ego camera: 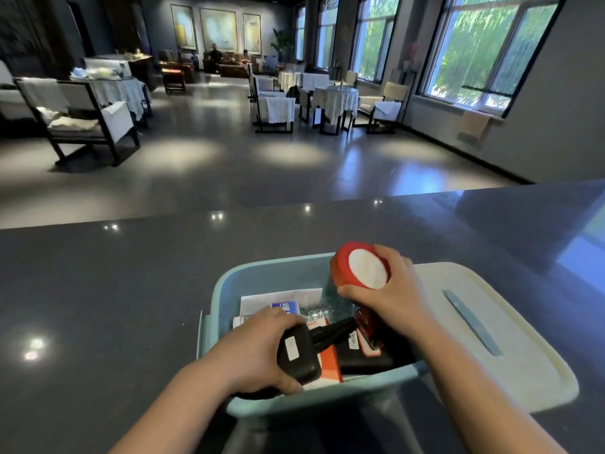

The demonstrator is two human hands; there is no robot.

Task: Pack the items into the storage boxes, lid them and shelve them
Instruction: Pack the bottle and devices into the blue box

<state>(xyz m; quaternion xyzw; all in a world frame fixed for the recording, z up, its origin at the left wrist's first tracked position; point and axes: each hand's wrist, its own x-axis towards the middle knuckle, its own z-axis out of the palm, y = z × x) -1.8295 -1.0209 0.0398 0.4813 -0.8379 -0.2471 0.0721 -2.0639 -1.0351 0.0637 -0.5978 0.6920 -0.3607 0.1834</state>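
A dark, glossy bench (98, 290) runs across the foreground, with ceiling lights mirrored in its surface. On it, near the front edge, stands a light blue storage box (226, 290), open at the top. The left hand (262, 348) reaches in over the box's near left corner, its grip clenched around a black charger (296, 353) that bears a small white label; a thick black cable (334, 332) leads from it toward the right. Under and behind the charger lie white papers (281, 298), a blue-and-white card (288, 308), an orange-red packet (329, 363) and a black case (363, 358), all inside the box. The right hand (393, 290) hovers over the box's far right part, its grip grasping a tilted red jar (360, 265) with a white round face turned to the camera. Just right of the box, touching its side, a cream lid (523, 339) with a pale blue handle strip (471, 322) lies flat on the bench.
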